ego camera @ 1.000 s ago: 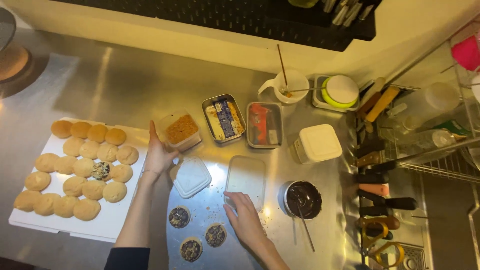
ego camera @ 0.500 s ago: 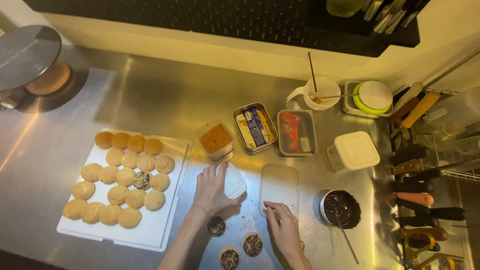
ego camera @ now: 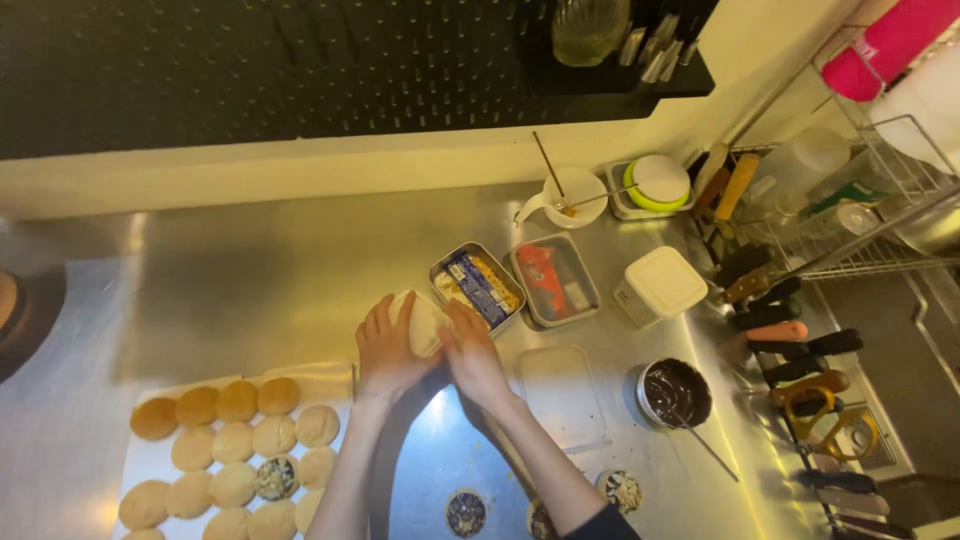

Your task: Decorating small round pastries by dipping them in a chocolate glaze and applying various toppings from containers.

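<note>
My left hand [ego camera: 385, 350] and my right hand [ego camera: 470, 348] meet on a white lid [ego camera: 420, 322], one hand on each side, with the fingers curled over it. The lid sits where a small tub of orange filling stood; the tub is hidden under it. Just right of my hands is a metal tin [ego camera: 478, 285] of blue and yellow packets. To the lower left lies a white board [ego camera: 330, 378] with several round pale biscuits [ego camera: 230, 450].
A second tin [ego camera: 555, 280] holds something red. A white square box [ego camera: 660, 285], a clear lid [ego camera: 560, 395] and a pot of chocolate [ego camera: 675, 392] with a spoon stand on the right. Chocolate-topped biscuits [ego camera: 466, 512] lie near the front edge. Knives [ego camera: 790, 330] line the right side.
My left hand lifted the white lid off the counter, and both hands moved up to the orange-filled tub. The lid now covers it. The view shifted toward the wall.
</note>
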